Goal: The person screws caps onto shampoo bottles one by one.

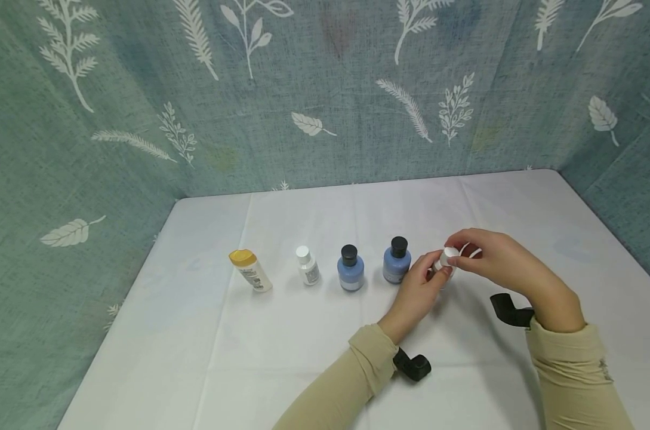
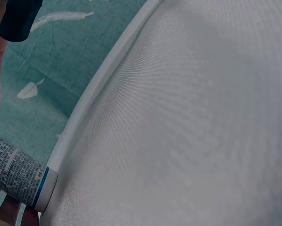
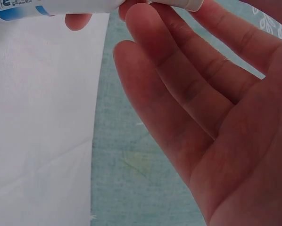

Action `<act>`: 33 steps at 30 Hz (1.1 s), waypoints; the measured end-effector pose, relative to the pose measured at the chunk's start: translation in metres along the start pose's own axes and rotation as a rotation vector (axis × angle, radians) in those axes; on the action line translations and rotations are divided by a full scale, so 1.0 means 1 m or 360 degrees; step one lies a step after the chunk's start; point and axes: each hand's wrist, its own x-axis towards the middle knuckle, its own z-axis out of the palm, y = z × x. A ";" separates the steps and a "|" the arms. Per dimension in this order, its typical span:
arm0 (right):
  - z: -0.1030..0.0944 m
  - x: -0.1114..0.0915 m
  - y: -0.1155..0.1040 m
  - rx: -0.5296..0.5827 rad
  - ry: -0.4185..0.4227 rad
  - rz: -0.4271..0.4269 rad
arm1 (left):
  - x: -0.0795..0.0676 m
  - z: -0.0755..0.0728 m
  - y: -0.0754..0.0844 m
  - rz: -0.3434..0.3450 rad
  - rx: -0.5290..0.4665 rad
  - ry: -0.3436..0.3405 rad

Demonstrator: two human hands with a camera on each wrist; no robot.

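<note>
Toward the right of the table, my left hand (image 1: 415, 294) grips a small white bottle (image 2: 19, 172) by its body. My right hand (image 1: 491, 258) pinches the white cap (image 1: 450, 253) at its top. Most of the body is hidden by the left hand in the head view. In the left wrist view its printed label and blue band show, with the base low near the table. The right wrist view has the bottle lying across the top edge, and the other fingers (image 3: 150, 101) of the right hand extend below the cap.
Left of the hands stand two blue bottles with black caps (image 1: 397, 266) (image 1: 350, 275), a white bottle (image 1: 309, 270) and a cream bottle with a yellow cap (image 1: 253, 275). A white cloth covers the table (image 1: 282, 352). Green leaf-patterned fabric (image 1: 325, 89) rises behind and at both sides.
</note>
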 end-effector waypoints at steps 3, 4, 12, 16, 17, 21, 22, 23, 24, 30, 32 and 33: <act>0.000 0.000 -0.001 0.0005 -0.0005 0.0024 | 0.000 0.000 0.000 -0.0012 -0.0006 -0.0008; 0.000 0.000 -0.001 0.0004 -0.0007 0.0029 | -0.001 0.000 0.000 -0.0016 -0.0009 -0.0010; 0.000 0.001 -0.001 -0.0007 -0.0019 0.0061 | -0.001 -0.001 0.001 -0.0016 -0.0014 -0.0010; -0.001 0.000 -0.002 -0.0006 -0.0015 0.0067 | -0.001 -0.001 0.001 -0.0022 -0.0015 -0.0014; -0.001 0.000 -0.002 -0.0002 -0.0015 0.0068 | -0.001 -0.001 0.001 -0.0023 -0.0014 -0.0014; 0.000 0.000 -0.002 0.0000 -0.0012 0.0072 | -0.001 -0.001 0.000 -0.0020 -0.0009 -0.0010; 0.000 0.000 -0.002 -0.0001 -0.0011 0.0071 | -0.001 -0.001 0.000 -0.0021 -0.0008 -0.0008; 0.000 0.001 -0.001 -0.0002 -0.0012 0.0070 | -0.001 -0.001 0.000 -0.0020 -0.0008 -0.0007; 0.000 0.001 -0.001 -0.0003 -0.0012 0.0067 | -0.001 -0.001 0.000 -0.0017 -0.0006 -0.0005; 0.000 0.001 -0.001 0.0006 -0.0021 0.0072 | -0.001 -0.001 -0.001 -0.0006 -0.0004 -0.0011; 0.000 0.001 0.000 0.0008 -0.0023 0.0077 | -0.001 -0.001 -0.001 -0.0008 -0.0004 -0.0015; 0.000 0.002 0.000 0.0008 -0.0024 0.0079 | 0.000 -0.001 -0.001 -0.0011 -0.0004 -0.0015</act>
